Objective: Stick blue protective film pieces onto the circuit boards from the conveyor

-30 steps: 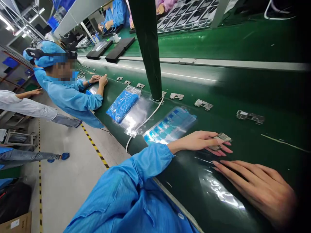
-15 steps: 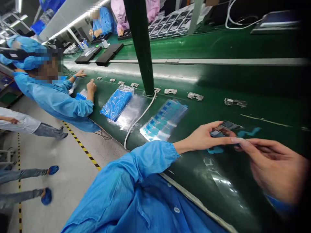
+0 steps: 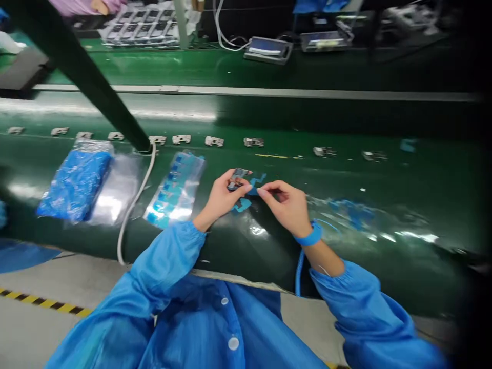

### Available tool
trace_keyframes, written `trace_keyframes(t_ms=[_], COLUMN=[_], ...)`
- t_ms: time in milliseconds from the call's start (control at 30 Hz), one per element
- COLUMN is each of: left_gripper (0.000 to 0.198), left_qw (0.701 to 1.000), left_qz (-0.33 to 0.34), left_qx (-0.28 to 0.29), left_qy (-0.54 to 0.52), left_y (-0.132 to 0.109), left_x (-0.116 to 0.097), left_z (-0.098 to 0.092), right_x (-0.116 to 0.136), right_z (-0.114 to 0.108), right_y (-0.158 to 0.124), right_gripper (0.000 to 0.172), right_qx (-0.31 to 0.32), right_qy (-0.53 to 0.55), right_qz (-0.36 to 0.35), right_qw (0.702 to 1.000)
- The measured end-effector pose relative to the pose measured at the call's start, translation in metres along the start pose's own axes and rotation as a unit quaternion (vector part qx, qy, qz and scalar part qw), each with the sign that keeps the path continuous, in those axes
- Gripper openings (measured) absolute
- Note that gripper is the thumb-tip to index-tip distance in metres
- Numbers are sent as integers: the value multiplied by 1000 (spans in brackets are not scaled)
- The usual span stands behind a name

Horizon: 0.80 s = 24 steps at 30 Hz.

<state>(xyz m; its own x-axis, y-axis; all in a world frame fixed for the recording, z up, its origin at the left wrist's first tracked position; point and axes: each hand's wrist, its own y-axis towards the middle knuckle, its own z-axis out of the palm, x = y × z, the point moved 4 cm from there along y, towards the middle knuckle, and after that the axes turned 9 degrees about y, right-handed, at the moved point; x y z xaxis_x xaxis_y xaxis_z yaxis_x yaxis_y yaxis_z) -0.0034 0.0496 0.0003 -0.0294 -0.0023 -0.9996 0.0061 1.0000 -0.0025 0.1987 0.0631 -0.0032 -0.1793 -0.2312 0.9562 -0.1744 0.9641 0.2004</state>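
Over the green work surface, my left hand [image 3: 220, 196] is closed on a small circuit board [image 3: 239, 176], held between thumb and fingers. The fingertips of my right hand [image 3: 289, 206] are pinched together at the board's right side, on a thin blue film piece [image 3: 260, 180] that juts up past them. Another blue film piece [image 3: 243, 205] shows just below my left thumb; whether it touches the board I cannot tell. On my right wrist is a blue strap [image 3: 309, 234] with a cord. Left of my hands lies a clear sheet with blue film pieces [image 3: 175, 187].
Several circuit boards [image 3: 253, 142] lie in a row behind my hands. A slanted green post [image 3: 96, 87] and white cable [image 3: 134, 205] stand left, near a blue plastic packet [image 3: 79, 179]. Clear plastic with blue scraps [image 3: 355, 212] lies right. A raised ledge [image 3: 269, 92] runs behind.
The view has swung right, so the co-worker on the left has mostly left the picture and more of the right side shows. My hands still hold the circuit board and blue film together.
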Motion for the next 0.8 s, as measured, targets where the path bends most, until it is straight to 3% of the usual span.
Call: trace_keyframes(t_ms=[133, 233, 333, 400, 500, 567, 700, 800], left_gripper=[41, 44, 38, 44, 67, 66, 41, 52], left_qw=[1000, 994, 991, 993, 995, 994, 992, 992], left_qz=[-2, -63, -70, -78, -72, -76, -113, -108], left_qx=[-22, -19, -45, -40, -56, -68, -9, 13], left_qy=[7, -82, -103, -82, -37, -35, -51, -63], left_y=[-1, -4, -5, -5, -6, -8, -12, -13], left_x=[-1, 3, 1, -1, -8, -11, -9, -5], left_z=[2, 5, 3, 4, 3, 3, 9, 10], right_x=[2, 5, 5, 2, -4, -6, -3, 3], right_z=[1, -2, -4, -4, 0, 4, 7, 4], right_y=[3, 6, 9, 10, 9, 7, 3, 0], right_gripper=[26, 27, 36, 43, 49, 49, 44, 38], right_qx=[1, -11, 5, 18, 50, 73, 104, 113], right_qy=[26, 31, 89, 141, 215, 245, 267, 251], right_qz=[10, 7, 35, 54, 95, 110, 105, 101], right_qw=[1000, 999, 995, 988, 971, 960, 952, 956])
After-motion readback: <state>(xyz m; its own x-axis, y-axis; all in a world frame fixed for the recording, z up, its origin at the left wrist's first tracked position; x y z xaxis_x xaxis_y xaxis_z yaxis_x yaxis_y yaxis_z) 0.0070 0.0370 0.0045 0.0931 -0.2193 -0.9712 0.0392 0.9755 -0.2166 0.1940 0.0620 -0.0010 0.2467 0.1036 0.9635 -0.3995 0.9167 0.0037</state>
